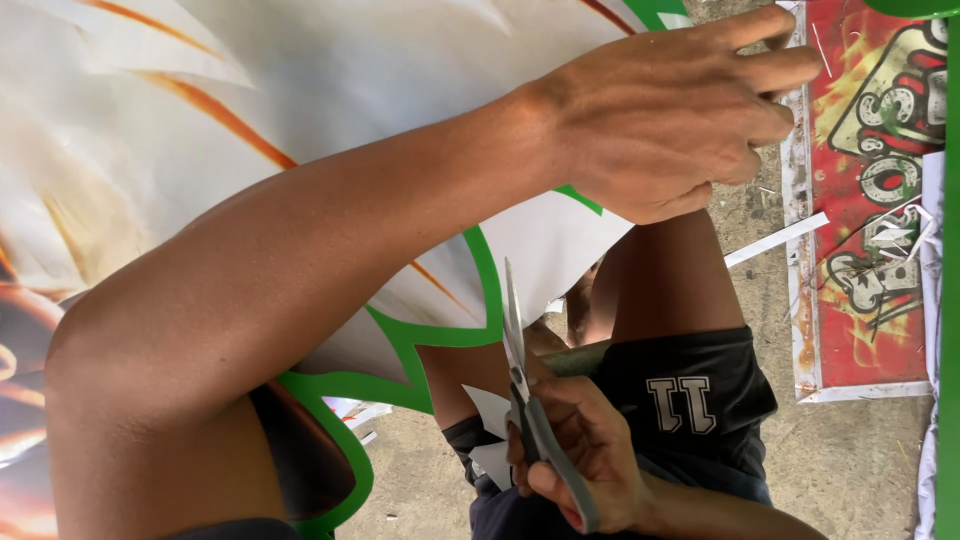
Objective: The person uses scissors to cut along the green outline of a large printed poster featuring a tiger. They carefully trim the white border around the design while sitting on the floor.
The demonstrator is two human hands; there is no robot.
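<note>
- Green edging runs in a wavy band along the rim of a large printed sheet, mostly white with orange streaks, which fills the upper left of our view.
- We see the picture turned sideways: our left arm crosses the frame from the lower left to the upper right.
- Our left hand lies at the top right, knuckles toward us, fingers curled and pinching the far edge of the sheet; we cannot tell exactly how much of the sheet lies between the fingertips.
- Our right hand sits at the bottom centre, closed around the grey handles of a pair of scissors.
- Scissor blades point up toward the green edging, their tips just at the band; the blades look nearly closed.
- Small white paper offcuts sit just beside the scissor handles.
- Our bare knees and dark shorts show under the sheet, right of centre.
- A red printed panel with pale graffiti-style shapes and a white border lies on the concrete ground at the right.
- A thin white paper strip lies on the ground between our knee and the red panel.
</note>
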